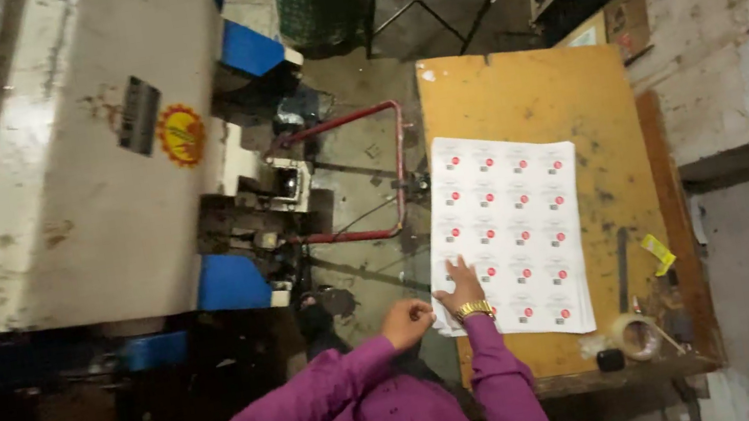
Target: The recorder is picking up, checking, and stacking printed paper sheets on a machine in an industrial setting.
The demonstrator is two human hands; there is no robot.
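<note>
Purple sleeves fill the bottom edge, nearest the camera. At far left stands a big grey machine with blue parts. The left hand hangs curled into a loose fist at the table edge, holding nothing. The right hand, fingers spread, presses flat on the stack of printed sheets lying on the orange table. A tape roll sits further right.
</note>
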